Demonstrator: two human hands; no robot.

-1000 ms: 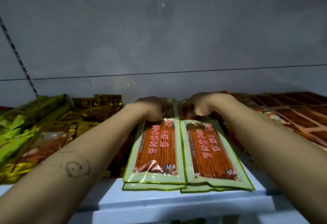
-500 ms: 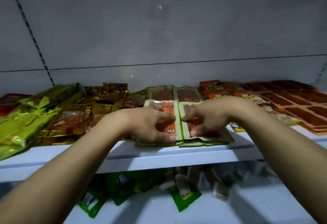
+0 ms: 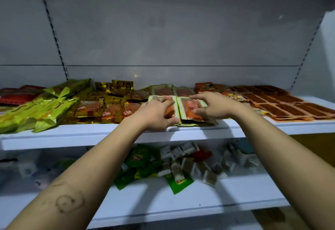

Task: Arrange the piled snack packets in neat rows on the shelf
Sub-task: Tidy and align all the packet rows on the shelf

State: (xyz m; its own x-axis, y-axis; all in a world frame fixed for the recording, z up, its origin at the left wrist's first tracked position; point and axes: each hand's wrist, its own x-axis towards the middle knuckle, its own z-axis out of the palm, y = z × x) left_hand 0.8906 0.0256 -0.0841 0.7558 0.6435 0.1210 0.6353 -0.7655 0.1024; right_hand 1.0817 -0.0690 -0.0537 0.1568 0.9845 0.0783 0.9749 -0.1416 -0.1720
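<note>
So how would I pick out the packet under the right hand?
Look at the upper shelf, front edge, near the middle. Two green-bordered packets of red sticks lie side by side; the right packet, under the right hand, is nearer the flat orange-brown packets.

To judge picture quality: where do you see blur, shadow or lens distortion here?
Head view: dim light; small packets on the lower shelf are blurred; forearm shadows fall there; wall rails lean from lens distortion; the green-edged packets look sharper.
</note>
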